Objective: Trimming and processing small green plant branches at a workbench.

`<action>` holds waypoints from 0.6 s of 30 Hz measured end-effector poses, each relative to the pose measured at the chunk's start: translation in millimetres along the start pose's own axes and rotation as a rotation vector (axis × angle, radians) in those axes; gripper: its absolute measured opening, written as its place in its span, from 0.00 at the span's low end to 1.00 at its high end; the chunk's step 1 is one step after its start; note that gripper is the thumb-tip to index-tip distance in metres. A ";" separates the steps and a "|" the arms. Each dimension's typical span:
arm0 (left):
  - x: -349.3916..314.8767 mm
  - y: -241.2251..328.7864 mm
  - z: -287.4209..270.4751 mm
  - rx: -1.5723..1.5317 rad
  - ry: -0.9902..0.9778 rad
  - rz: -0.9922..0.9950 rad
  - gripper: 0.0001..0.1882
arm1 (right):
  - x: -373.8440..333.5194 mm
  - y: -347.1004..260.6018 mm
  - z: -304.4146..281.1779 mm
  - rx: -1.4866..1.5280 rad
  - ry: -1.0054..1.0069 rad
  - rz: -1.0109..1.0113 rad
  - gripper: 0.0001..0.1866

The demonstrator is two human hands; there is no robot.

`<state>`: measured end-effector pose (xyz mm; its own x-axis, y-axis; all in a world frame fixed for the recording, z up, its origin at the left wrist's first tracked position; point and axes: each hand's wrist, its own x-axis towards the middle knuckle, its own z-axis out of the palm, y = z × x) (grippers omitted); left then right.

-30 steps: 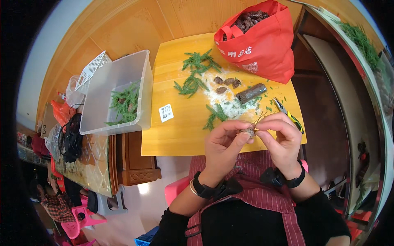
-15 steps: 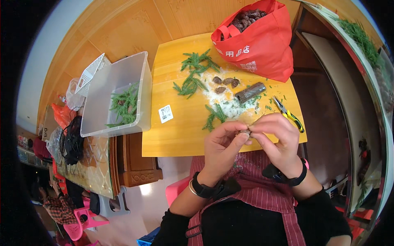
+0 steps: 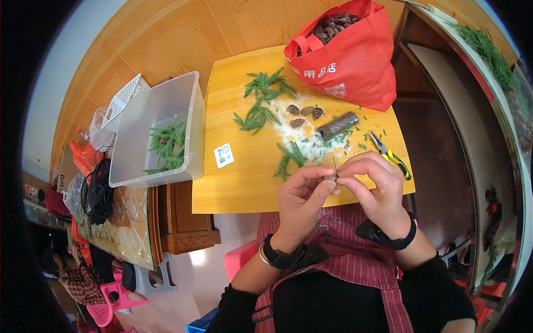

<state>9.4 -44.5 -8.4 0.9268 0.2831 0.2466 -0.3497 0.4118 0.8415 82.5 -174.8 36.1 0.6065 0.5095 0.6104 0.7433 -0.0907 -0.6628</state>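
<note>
Your left forearm (image 3: 252, 276) slanted up and to the right, your right forearm (image 3: 417, 256) up and to the left, so that both hands met in front of your body. Your left hand (image 3: 302, 195) had its thumb (image 3: 322, 191) and forefinger brought together in a pinch, the other fingers folded in toward the palm. Your right hand (image 3: 377, 186) mirrored it, thumb (image 3: 357, 191) bent, forefinger arched above, their tips closed just beside the left ones. Both wrists were raised, and both elbows were bent.
</note>
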 end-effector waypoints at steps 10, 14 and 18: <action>2.4 3.3 -0.1 -0.072 0.027 0.054 0.10 | -11.8 63.2 -41.0 -0.479 -0.143 0.293 0.26; 3.7 10.6 6.0 -0.161 0.036 -0.012 0.11 | -50.5 109.0 -62.2 -0.739 -0.369 0.584 0.32; 3.7 8.1 0.4 -0.182 -0.002 -0.011 0.12 | -54.7 112.8 -65.3 -0.622 -0.364 0.568 0.29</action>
<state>10.1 -40.5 -0.4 0.9310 0.2759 0.2391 -0.3583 0.5650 0.7432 151.6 -268.8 -43.8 0.8794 0.4757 0.0200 0.4423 -0.8007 -0.4041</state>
